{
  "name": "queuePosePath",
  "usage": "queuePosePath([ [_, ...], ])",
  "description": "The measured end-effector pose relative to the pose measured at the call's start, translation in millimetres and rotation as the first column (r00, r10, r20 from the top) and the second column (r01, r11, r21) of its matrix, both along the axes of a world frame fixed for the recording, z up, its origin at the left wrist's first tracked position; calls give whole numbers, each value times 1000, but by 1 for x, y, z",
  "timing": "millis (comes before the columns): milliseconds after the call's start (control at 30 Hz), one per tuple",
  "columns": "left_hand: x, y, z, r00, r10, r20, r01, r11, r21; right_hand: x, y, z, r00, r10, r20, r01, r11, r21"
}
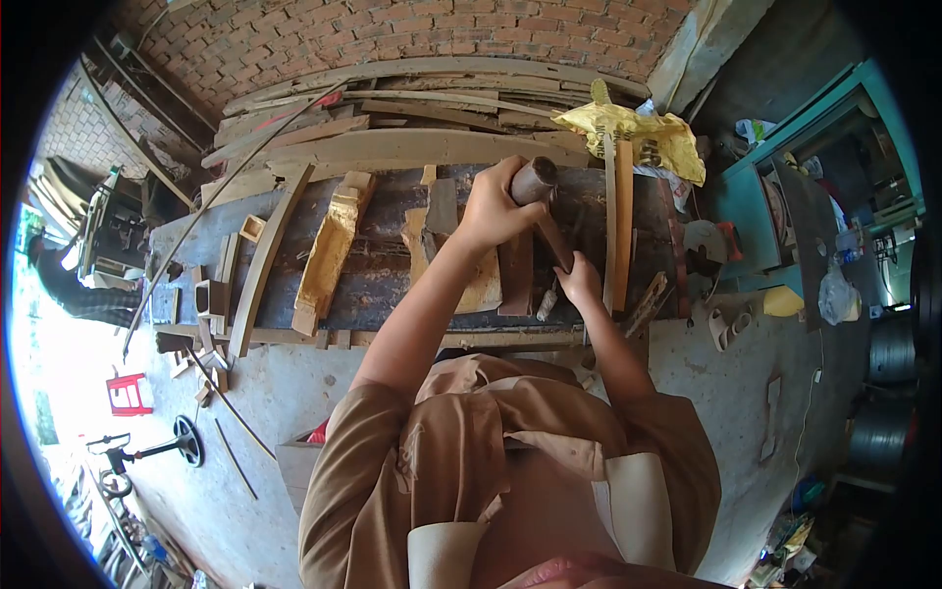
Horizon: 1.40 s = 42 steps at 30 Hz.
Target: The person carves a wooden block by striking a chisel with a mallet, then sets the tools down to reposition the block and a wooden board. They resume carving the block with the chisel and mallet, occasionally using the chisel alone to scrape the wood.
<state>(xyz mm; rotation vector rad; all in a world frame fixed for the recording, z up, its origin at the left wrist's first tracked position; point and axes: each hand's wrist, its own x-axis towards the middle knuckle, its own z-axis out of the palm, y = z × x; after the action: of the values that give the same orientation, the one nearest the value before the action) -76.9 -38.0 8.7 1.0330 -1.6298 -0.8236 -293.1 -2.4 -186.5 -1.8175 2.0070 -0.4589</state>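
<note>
While the left hand [496,206] curls closed beside the mallet [535,183], its hold unclear, the right hand [581,281] grips the handle [554,240] above the bench [390,196]. Likely stiff and head-heavy, it suits a low grip.

From here I see a brick wall [461,34] behind stacked boards [392,147] and a dark, worn tabletop [383,211]; grey concrete floor [265,393], a red stool [129,394] at left under bright daylight, a teal cabinet [743,221] at right
</note>
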Motion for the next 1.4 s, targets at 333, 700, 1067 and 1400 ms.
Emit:
queuePosePath([
  [333, -2, 0, 0, 1000, 13, -26, -15, 997, -75, 17, -34, 8, 891, 201, 407, -97, 960, -261],
  [700, 5, 3, -8, 998, -65, -21, 65, 998, -26, 91, -44, 243, 441, 796, 415, -393, 587, -707],
  [1067, 75, 47, -127, 622, 226, 750, -386, 922, 43, 96, -41, 227, 400, 666, 630, -243, 740, -627],
  [1400, 74, 47, -123, 634, 282, 720, -419, 908, 13, 70, -42, 199, 279, 634, 721, -107, 767, -633],
])
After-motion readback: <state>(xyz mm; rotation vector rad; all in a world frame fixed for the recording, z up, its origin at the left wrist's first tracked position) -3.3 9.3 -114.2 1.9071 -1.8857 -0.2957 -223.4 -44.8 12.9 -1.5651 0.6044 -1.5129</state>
